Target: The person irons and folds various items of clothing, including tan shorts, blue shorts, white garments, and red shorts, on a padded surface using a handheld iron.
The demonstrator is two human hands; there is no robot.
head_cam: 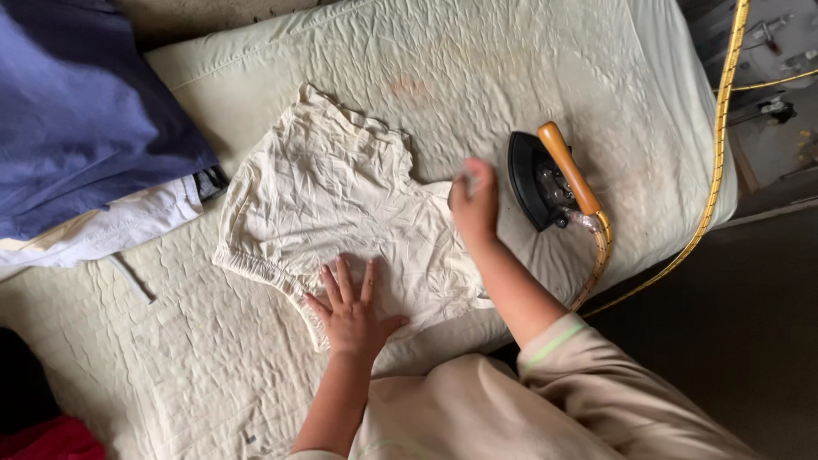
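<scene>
Fingers spread flat on the wrinkly cream garment
Left hand presses its lower edge; right hand pinches its right side, iron just right of it.

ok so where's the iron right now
In the head view the iron rests on the padded board, right of the cream garment, just beyond the right hand, which is not touching it.

One cream garment, one black iron, one yellow cord, two hands, one blue cloth.
</scene>
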